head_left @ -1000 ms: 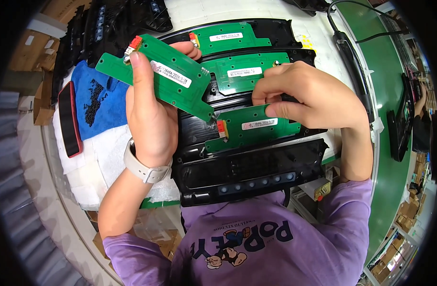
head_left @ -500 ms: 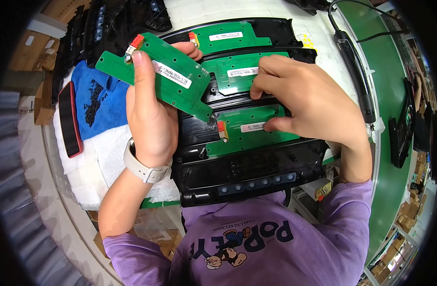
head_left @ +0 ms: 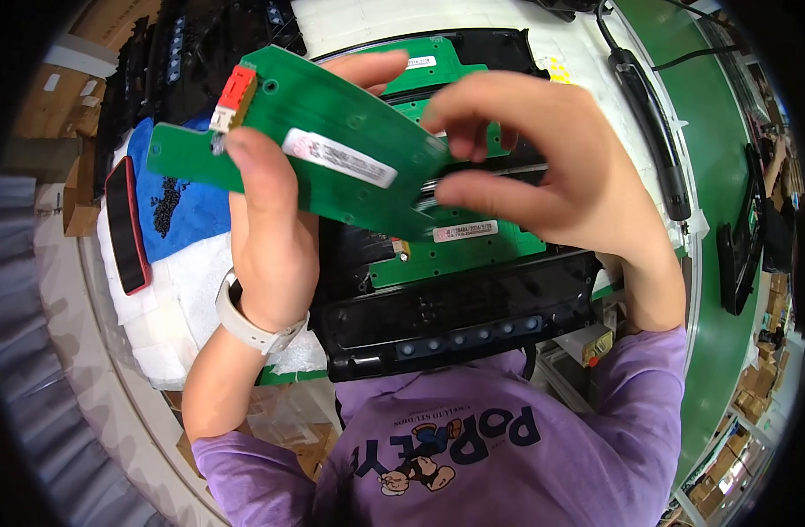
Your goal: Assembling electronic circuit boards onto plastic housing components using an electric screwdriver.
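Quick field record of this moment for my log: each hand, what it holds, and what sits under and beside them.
left hand: grips a green circuit board, lifted and tilted, white label up, red connector at its upper left end
right hand: thumb and fingers curled at the board's right edge; whether they pinch it cannot be told
below: black panel with a row of buttons, more green boards laid in it
left side: blue cloth on white foam

Matt green circuit board (head_left: 332, 145), glossy black plastic housing (head_left: 455, 321)
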The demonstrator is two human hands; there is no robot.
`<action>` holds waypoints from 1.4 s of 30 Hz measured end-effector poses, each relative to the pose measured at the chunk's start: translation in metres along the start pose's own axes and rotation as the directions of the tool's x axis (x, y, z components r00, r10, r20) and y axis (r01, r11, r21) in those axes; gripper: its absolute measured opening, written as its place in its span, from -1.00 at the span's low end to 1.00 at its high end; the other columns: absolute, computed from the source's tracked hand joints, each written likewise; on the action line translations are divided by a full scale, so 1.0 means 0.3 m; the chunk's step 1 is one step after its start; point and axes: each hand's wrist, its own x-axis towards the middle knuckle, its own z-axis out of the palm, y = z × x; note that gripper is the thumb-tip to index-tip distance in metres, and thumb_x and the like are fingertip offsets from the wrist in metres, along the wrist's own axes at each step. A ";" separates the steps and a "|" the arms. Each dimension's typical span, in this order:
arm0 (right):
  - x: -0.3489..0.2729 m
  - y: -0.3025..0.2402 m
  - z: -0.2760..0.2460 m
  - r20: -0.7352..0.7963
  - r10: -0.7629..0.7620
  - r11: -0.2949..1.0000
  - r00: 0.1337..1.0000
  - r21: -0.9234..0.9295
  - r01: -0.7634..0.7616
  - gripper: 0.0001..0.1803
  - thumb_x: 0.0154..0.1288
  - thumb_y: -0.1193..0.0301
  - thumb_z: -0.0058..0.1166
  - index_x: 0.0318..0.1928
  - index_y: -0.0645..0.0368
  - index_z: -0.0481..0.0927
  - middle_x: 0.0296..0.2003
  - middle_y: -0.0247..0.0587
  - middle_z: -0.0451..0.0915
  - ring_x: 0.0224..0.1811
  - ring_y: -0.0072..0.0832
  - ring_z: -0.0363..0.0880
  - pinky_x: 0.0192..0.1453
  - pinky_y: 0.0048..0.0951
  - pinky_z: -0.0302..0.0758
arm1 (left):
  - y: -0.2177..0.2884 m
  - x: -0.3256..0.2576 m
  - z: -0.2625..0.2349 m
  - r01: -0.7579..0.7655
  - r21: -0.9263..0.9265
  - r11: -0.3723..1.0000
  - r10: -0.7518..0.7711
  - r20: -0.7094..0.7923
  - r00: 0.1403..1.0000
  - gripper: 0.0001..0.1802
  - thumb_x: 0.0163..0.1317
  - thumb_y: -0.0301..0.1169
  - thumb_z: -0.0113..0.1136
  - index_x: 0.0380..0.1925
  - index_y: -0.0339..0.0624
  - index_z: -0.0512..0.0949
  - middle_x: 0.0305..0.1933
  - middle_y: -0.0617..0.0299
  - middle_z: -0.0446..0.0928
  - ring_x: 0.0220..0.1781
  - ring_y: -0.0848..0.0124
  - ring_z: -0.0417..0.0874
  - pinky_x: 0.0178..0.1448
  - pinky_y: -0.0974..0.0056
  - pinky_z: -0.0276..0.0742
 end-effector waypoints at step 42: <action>-0.275 -0.145 0.128 0.080 0.016 0.953 0.997 -0.304 0.009 -0.71 -0.11 0.52 0.13 -0.26 0.21 0.57 -0.48 -0.19 0.37 -0.38 -0.31 0.39 -0.37 -0.37 0.36 | -0.082 -0.069 -0.045 -0.614 0.577 0.538 0.112 0.673 0.731 -0.30 -0.23 -0.33 0.39 0.02 -0.11 0.37 0.29 0.06 0.20 0.30 0.05 0.22 0.31 0.10 0.18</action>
